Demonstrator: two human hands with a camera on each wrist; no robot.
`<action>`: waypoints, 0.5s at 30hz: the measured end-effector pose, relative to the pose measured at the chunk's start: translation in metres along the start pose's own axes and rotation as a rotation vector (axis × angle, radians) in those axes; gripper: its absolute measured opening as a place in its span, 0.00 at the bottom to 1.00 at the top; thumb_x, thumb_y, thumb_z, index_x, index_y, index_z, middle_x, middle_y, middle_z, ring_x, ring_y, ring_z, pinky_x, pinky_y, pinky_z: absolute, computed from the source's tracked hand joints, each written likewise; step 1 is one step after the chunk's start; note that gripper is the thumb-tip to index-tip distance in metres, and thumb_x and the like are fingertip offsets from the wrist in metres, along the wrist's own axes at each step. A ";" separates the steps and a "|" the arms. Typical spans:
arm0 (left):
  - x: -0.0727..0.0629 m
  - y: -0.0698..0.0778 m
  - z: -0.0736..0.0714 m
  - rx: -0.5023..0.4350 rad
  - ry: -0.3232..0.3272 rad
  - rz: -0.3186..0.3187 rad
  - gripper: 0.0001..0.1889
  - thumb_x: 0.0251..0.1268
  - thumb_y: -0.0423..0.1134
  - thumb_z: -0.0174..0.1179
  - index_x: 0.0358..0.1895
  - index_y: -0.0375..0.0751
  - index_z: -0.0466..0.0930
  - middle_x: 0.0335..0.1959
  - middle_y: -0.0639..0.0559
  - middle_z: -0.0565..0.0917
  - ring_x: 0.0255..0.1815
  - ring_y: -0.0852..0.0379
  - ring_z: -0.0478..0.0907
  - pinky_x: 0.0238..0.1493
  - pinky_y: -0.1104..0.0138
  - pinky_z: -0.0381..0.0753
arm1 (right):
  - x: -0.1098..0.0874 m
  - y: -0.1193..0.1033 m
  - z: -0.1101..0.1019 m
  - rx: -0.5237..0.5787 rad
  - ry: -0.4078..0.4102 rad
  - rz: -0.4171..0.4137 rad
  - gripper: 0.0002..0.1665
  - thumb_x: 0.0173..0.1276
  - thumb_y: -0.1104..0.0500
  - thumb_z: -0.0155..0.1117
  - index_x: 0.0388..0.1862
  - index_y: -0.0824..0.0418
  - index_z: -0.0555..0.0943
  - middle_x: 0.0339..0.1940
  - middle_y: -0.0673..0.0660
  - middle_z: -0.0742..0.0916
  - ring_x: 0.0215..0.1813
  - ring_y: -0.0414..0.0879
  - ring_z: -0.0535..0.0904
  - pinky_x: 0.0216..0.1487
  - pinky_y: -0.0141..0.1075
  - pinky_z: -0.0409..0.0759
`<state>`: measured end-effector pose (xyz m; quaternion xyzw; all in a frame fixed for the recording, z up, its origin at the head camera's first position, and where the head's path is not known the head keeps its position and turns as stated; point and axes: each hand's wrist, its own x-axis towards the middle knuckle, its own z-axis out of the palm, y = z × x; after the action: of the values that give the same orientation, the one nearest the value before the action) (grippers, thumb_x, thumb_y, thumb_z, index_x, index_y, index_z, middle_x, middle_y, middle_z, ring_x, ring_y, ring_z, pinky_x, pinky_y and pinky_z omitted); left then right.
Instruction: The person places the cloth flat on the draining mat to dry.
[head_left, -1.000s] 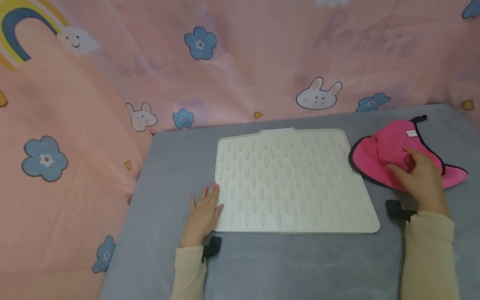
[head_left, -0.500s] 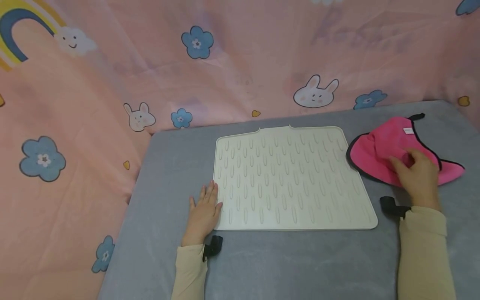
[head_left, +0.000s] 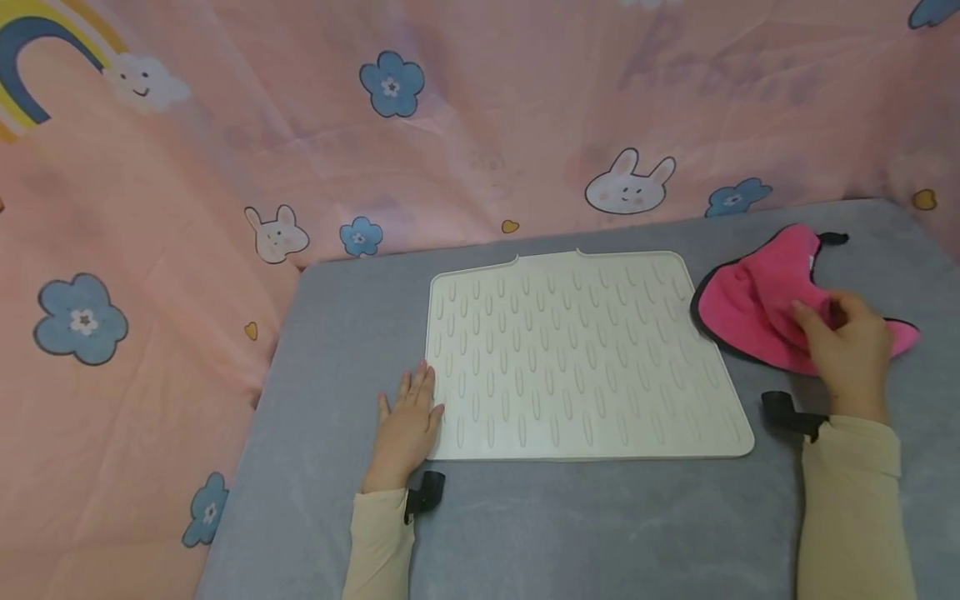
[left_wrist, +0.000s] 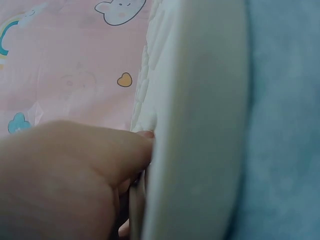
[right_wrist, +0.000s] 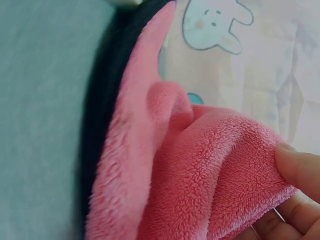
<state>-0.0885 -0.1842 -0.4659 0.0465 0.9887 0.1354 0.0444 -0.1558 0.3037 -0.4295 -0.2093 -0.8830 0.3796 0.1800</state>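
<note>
A pink plush cloth [head_left: 772,300] with black edging and a black hanging loop lies crumpled at the right of the table. My right hand [head_left: 851,354] pinches a fold of it between thumb and fingers; in the right wrist view the thumb [right_wrist: 300,167] presses on top of the pink pile. Left of the cloth lies a cream-white ribbed mat [head_left: 585,358] with raised oval bumps. My left hand [head_left: 403,429] rests at the mat's left edge, fingers stretched out. In the left wrist view that hand [left_wrist: 75,170] touches the mat's thick rim [left_wrist: 200,125].
Grey fabric covers the table [head_left: 600,525]. Behind it hangs a pink curtain [head_left: 480,125] printed with rabbits, flowers and hearts. Black wrist cameras sit on both wrists, the right one [head_left: 783,412] close to the cloth. The cloth's left end meets the mat's right edge.
My right hand has closed its thumb and fingers on the cloth and pulled up a fold, so the white label is mostly turned away. The left hand stays at the mat's edge.
</note>
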 end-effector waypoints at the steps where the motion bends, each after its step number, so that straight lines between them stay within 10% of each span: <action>1: 0.000 0.000 0.000 -0.003 -0.001 -0.001 0.30 0.73 0.45 0.47 0.73 0.37 0.53 0.74 0.47 0.51 0.74 0.43 0.45 0.66 0.36 0.40 | 0.000 -0.001 -0.001 0.010 0.003 0.002 0.24 0.68 0.54 0.59 0.54 0.72 0.76 0.37 0.52 0.76 0.34 0.29 0.61 0.38 0.25 0.61; 15: 0.000 0.000 0.000 -0.002 -0.009 -0.011 0.31 0.72 0.45 0.47 0.73 0.37 0.52 0.75 0.46 0.51 0.74 0.43 0.44 0.66 0.36 0.39 | -0.013 -0.031 0.005 0.201 -0.003 -0.057 0.14 0.66 0.56 0.63 0.46 0.63 0.79 0.30 0.34 0.72 0.36 0.29 0.65 0.38 0.24 0.63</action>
<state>-0.0889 -0.1845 -0.4664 0.0418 0.9886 0.1361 0.0498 -0.1544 0.2747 -0.4120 -0.1643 -0.8464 0.4612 0.2095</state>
